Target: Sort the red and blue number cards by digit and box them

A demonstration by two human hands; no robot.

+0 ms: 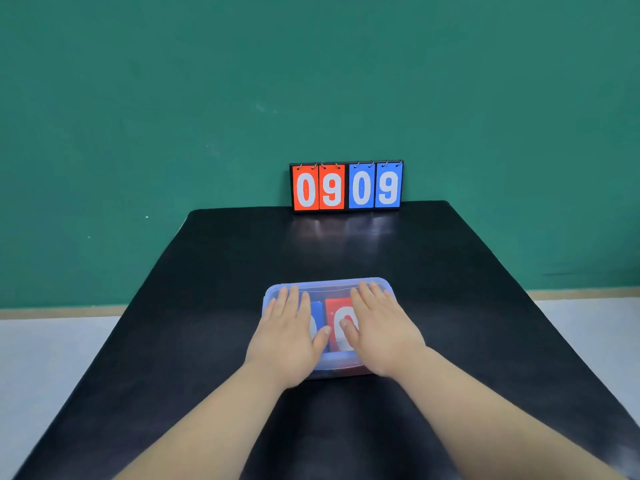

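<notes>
While both hands are being laid flat, palms down, on the translucent lid (pixel 329 286) of the box (pixel 341 368), the left hand (pixel 290 330) is being kept on the lid's left half and the right hand (pixel 380 326) on its right half, fingers extended, slightly spread and clamped on nothing. Through the lid, a blue card (pixel 315 315) and a red card (pixel 341 320) are being shown lying side by side inside the box, near the middle of the black table (pixel 450 306). At the table's far edge, against the green wall (pixel 242 98), a scoreboard (pixel 346 186) is being displayed upright, reading 09 in red and 09 in blue.
</notes>
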